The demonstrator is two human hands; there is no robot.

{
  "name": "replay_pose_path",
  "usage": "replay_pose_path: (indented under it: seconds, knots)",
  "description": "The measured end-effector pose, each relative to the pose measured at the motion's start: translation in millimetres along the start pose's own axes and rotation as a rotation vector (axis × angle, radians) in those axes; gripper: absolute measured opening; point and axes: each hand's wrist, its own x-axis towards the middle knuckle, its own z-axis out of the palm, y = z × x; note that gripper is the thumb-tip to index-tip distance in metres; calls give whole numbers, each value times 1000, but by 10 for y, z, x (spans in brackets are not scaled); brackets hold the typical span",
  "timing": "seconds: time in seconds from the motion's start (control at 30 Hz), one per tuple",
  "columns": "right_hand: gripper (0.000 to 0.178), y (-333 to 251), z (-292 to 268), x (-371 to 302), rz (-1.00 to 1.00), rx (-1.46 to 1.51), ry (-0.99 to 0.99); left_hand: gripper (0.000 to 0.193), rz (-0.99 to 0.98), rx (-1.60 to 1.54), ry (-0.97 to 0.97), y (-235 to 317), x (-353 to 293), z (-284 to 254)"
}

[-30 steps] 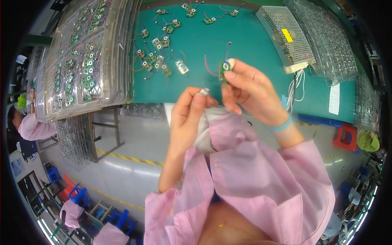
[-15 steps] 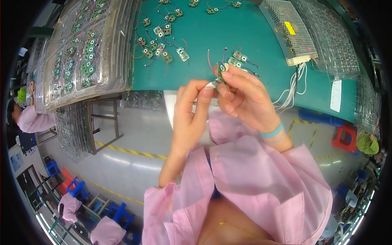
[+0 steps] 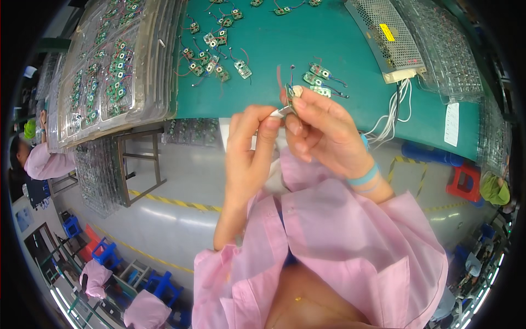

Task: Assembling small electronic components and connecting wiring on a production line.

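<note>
My right hand point(image 3: 334, 131) pinches a small green circuit board point(image 3: 290, 96) on edge between thumb and fingers, above the table's near edge. Red and blue wires rise from the board, blurred. Between the thumb and forefinger of my left hand point(image 3: 247, 145) is a small white piece with a silvery end point(image 3: 282, 112). This end meets the lower part of the board; whether it is plugged in, I cannot tell. Two wired circuit boards point(image 3: 319, 71) lie just beyond my right hand, with a paler board point(image 3: 321, 91) beside them.
Several wired boards point(image 3: 243, 69) lie on the green table point(image 3: 263, 38). Stacked clear trays point(image 3: 159, 66) with boards stand at left. A perforated metal power supply point(image 3: 383, 38) with white cables point(image 3: 395, 120) is at right, beside more trays point(image 3: 438, 49). A person's pink sleeve point(image 3: 48, 162) shows far left.
Both hands, with the board and the white piece, have shifted slightly left. The board has turned a little more edge-on. Both grips are kept.
</note>
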Motion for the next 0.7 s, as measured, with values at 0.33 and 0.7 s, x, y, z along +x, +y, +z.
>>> replay_pose_path:
  seconds: [0.33,0.7]
  knots:
    - [12,-54,-81,3,15,96,-64,14,-22,-74,14,35,0,0]
    - [20,-12,-66,8,27,117,-48,14,-80,-143,-2,18,-7,19]
